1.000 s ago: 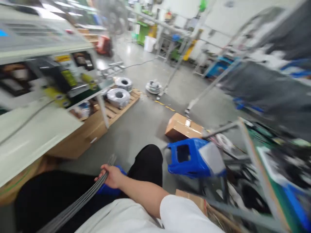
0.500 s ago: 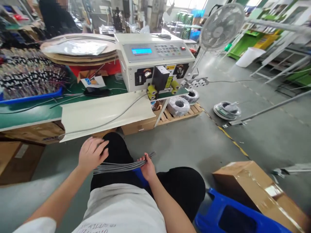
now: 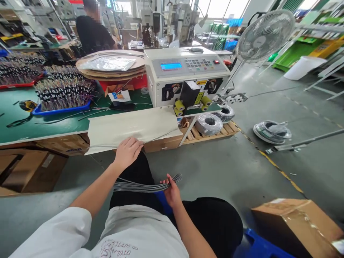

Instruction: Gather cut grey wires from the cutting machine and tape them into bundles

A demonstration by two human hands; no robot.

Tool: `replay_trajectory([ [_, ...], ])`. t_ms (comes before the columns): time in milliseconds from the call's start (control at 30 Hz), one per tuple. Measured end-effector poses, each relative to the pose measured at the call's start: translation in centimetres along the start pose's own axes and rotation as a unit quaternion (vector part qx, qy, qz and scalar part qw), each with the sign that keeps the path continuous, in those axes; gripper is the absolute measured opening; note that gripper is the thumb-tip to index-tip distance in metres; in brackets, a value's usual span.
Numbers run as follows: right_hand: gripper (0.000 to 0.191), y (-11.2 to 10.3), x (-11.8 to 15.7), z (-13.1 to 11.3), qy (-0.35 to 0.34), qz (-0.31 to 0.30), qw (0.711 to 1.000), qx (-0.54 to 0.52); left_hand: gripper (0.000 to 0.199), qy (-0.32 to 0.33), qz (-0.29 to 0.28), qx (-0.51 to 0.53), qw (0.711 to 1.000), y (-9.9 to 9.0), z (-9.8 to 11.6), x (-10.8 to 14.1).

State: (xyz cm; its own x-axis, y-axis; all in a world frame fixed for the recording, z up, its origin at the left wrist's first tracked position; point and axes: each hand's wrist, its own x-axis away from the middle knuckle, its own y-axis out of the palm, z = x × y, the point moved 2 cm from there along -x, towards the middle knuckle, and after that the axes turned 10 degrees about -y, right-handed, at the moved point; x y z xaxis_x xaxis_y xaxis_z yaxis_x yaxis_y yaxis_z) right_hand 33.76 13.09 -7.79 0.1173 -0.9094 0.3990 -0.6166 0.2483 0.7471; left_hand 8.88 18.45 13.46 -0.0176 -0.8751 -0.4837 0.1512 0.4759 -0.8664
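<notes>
My right hand point(image 3: 172, 190) is closed round one end of a bundle of grey cables point(image 3: 142, 187) lying across my lap. My left hand point(image 3: 128, 152) is at the front edge of the cream tray point(image 3: 131, 123), fingers bent over a single grey cable point(image 3: 161, 137) there. Its fingertips are too small to tell whether they grip it. Behind the tray stands a cream machine point(image 3: 158, 82) with a blue display and yellow rollers point(image 3: 179, 106); the rollers are beside the tray's right end.
Blue bin of wire assemblies point(image 3: 64, 111) and cardboard discs point(image 3: 107, 73) stand on the green table point(image 3: 16, 125). Cable coils point(image 3: 209, 123) lie on a pallet under the machine. A fan point(image 3: 264, 37) stands right, a carton point(image 3: 298, 222) lower right. A person point(image 3: 94, 34) is behind.
My left hand has moved from above my lap up to the tray's edge and the single cable. My right hand still holds the bundle. The view has shifted left.
</notes>
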Motion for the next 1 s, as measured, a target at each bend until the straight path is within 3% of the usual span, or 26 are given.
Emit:
replay_trajectory([
  [100,0.022,0.2,-0.1,0.0,0.015,0.017,1.0,-0.011,0.029,0.043,-0.017,0.001,0.999,0.2,0.6,3.7],
  [267,0.026,0.5,-0.2,0.1,0.024,0.026,0.999,-0.009,0.029,0.065,-0.179,-0.023,0.981,2.2,2.9,10.3],
  [333,0.027,0.4,-0.3,0.0,0.017,0.02,1.0,-0.01,0.027,0.063,-0.228,-0.019,0.972,2.7,3.3,12.1],
  [433,0.028,0.3,-0.2,0.0,0.01,0.023,1.0,-0.012,0.025,0.075,-0.258,-0.009,0.963,2.6,3.3,13.2],
  [600,0.031,0.1,-0.2,0.2,0.023,0.027,0.999,-0.027,0.026,0.111,-0.268,-0.027,0.957,2.3,3.0,13.0],
  [767,0.019,0.2,-0.1,0.4,0.011,0.023,0.999,-0.038,0.028,0.129,-0.264,-0.026,0.955,1.7,2.3,13.2],
  [900,0.017,0.2,0.4,0.7,0.016,0.008,0.998,-0.054,0.032,0.096,-0.185,-0.04,0.977,-0.5,-1.5,14.6],
  [1000,0.018,-0.3,0.0,1.0,0.016,-0.002,0.998,-0.066,0.041,0.029,-0.147,-0.028,0.988,-0.5,-5.4,15.9],
])
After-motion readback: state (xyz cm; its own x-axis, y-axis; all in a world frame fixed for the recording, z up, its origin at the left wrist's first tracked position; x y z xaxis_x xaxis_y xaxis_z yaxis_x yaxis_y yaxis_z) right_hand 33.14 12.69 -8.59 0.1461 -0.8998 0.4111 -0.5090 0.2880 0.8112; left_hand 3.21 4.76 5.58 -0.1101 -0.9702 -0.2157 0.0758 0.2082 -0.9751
